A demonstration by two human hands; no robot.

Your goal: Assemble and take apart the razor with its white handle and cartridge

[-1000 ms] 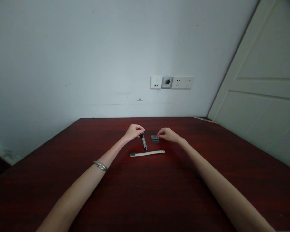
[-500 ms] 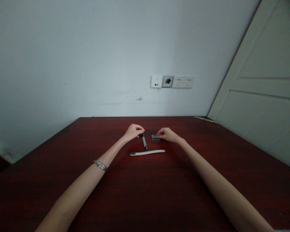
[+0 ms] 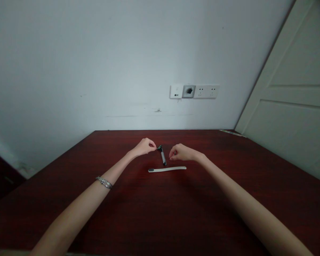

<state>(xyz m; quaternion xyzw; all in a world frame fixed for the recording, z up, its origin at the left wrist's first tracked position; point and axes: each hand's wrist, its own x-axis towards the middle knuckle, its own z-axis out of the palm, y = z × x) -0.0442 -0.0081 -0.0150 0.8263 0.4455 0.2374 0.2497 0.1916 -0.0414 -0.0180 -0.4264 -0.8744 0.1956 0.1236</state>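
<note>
My left hand [image 3: 144, 147] is closed in a pinch on the far end of a slim black stick-like tool [image 3: 163, 156], whose near end rests on the dark red table [image 3: 160, 213]. My right hand [image 3: 181, 152] is curled shut just to the right of the tool, fingertips pointing at it. The small grey box seen earlier does not show; it is hidden under or inside those fingers. A long white strip with a grey tip [image 3: 167, 169] lies flat just in front of both hands.
The table runs up to a pale wall with a row of sockets [image 3: 194, 91]. A white door [image 3: 296, 106] stands at the right. A silver bracelet [image 3: 104, 182] is on my left wrist.
My right hand moved left toward the black tool and closed over the small grey box, which no longer shows. The left hand keeps its pinch on the tool. The view shifted slightly.
</note>
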